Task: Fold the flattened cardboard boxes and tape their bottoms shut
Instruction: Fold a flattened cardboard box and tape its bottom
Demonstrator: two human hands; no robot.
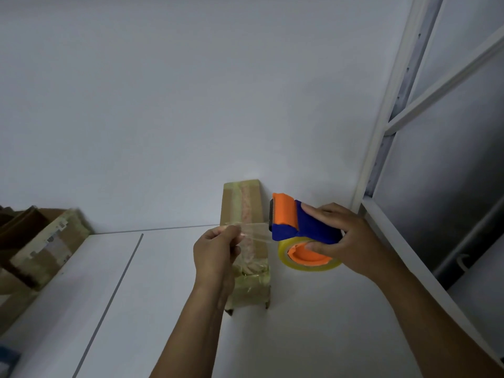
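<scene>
A plain white wall [191, 105] fills most of the view, and a white table [163, 309] runs along its foot, with a thin dark seam [114, 296] crossing the top from back to front. At the right edge stands a white metal shelf frame [395, 85], its upright dotted with holes.

The cardboard box [253, 285] sits on the table with its far end against the wall, just to the left of the shelf frame. It is long and narrow, and a band of clear tape already runs down the middle of its upper face; near the close end that tape looks crinkled and layered.

The right hand [351, 241] grips a blue and orange tape dispenser [294, 222] above the table, just right of the box. The fingers are wrapped over the blue handle, and the thumb lies against the orange hub of the yellowish tape roll [283, 255]. From the dispenser's mouth a strip of clear tape [253, 231] stretches leftward across the box to the left hand [215, 255]. That hand pinches the free end between thumb and curled fingers, holding the strip taut in the air — whether it touches the box below cannot be told.

Off to the far left, a few other cardboard boxes [46, 246] lean together at the table's edge, well apart from the hands, some with printed labels and tape on them.
</scene>
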